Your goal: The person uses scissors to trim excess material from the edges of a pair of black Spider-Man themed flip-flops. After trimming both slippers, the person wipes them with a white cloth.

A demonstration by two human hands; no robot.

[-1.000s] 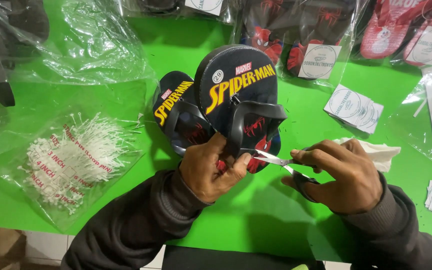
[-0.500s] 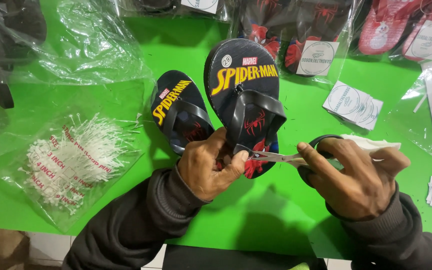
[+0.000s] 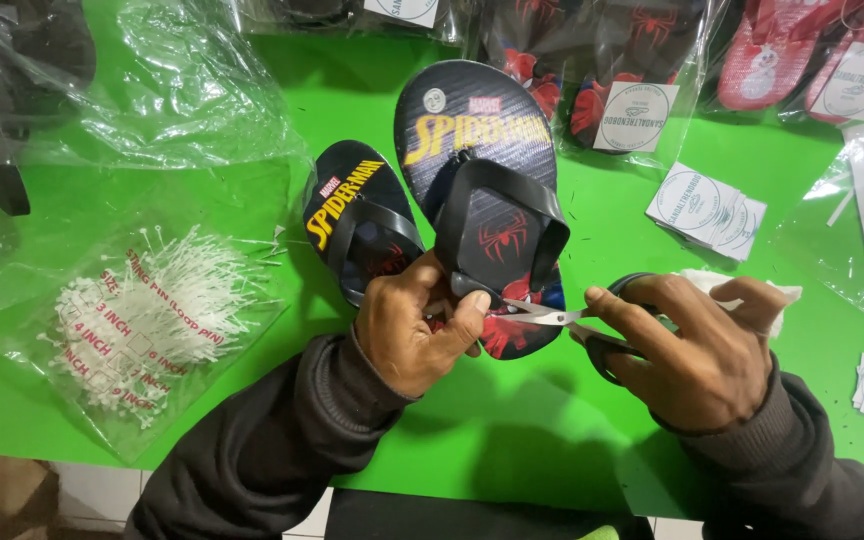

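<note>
Left hand (image 3: 414, 325) grips the heel of a black flip-flop (image 3: 487, 190) at centre frame; right hand (image 3: 697, 350) — at three o'clock — fingers closed through scissors (image 3: 552, 316), blades touching the strap.

A pair of black flip-flops with spider prints: the larger-looking flip-flop (image 3: 487, 190) is tilted up, sole facing the camera, its heel pinched in the left hand (image 3: 414, 325). The second flip-flop (image 3: 357, 215) sits just left of it, overlapped. Small scissors (image 3: 562, 318), blades parted, touch the first flip-flop's heel from the right.
</note>
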